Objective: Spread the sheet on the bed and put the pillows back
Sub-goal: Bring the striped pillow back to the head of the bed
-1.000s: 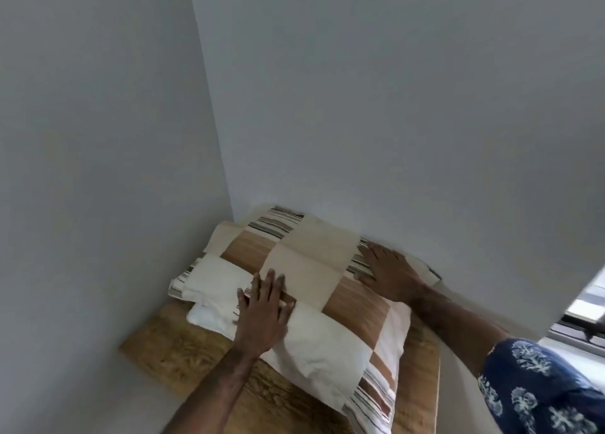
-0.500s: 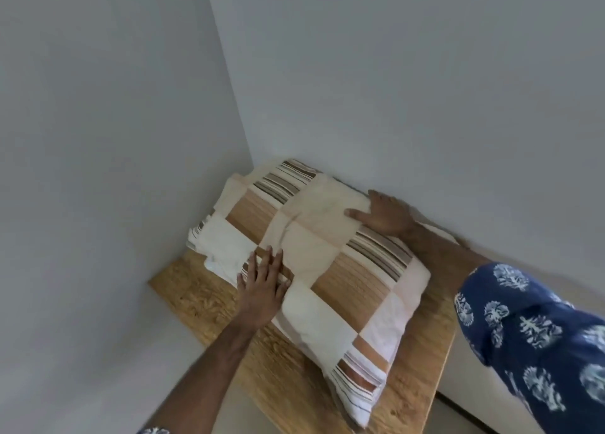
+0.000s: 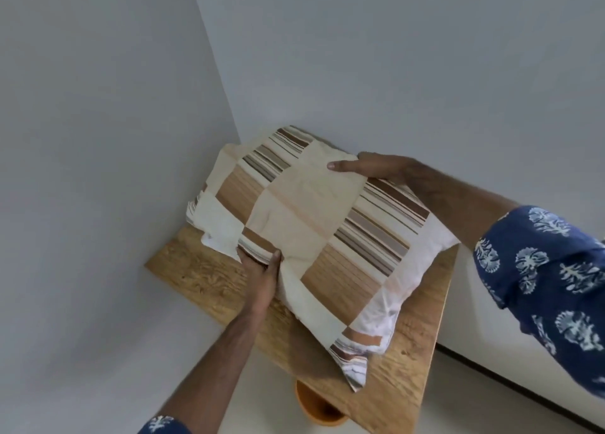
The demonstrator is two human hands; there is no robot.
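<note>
A pillow (image 3: 314, 224) in a cream, tan and brown-striped patchwork cover lies on a wooden table (image 3: 203, 270) in the corner of the room. A second white pillow (image 3: 216, 227) peeks out beneath its left end. My left hand (image 3: 262, 276) grips the near edge of the top pillow, thumb on top and fingers under it. My right hand (image 3: 376, 167) holds the far edge by the wall, thumb over the fabric. The pillow's right side is tilted up off the table. No bed or sheet is in view.
Two pale grey walls (image 3: 393, 57) meet in a corner right behind the table. An orange round container (image 3: 319, 407) stands on the white floor under the table's front edge. A dark baseboard line (image 3: 510, 378) runs along the right wall.
Both hands went from resting flat on the pillow to gripping its edges. The pillow has risen and tilted off the table, and my view has moved closer and lower.
</note>
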